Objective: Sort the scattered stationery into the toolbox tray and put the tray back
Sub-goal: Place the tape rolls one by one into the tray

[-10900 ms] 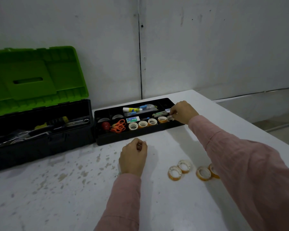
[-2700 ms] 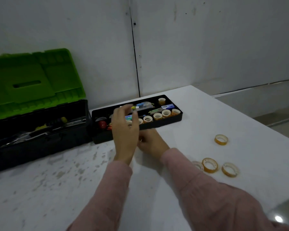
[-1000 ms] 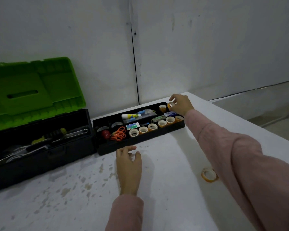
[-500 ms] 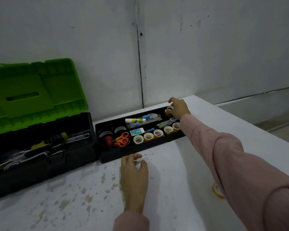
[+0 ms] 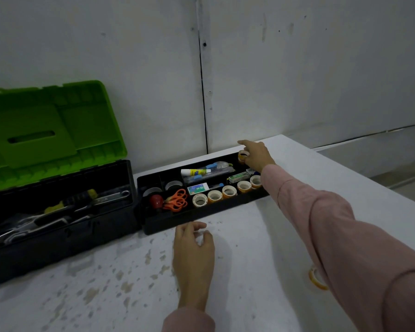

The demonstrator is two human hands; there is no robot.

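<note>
At the far corner of the tray, the right hand pinches a tape roll; the left hand lies slack on the surface. The label on the small box is illegible.

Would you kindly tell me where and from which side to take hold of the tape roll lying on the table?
Pinch the tape roll across its outer rim, coming straight down from above. It appears to lie flat on the table with its hole facing up, so opposite sides are free. The right sleeve hides part of it, so that arm should move aside first.
</note>
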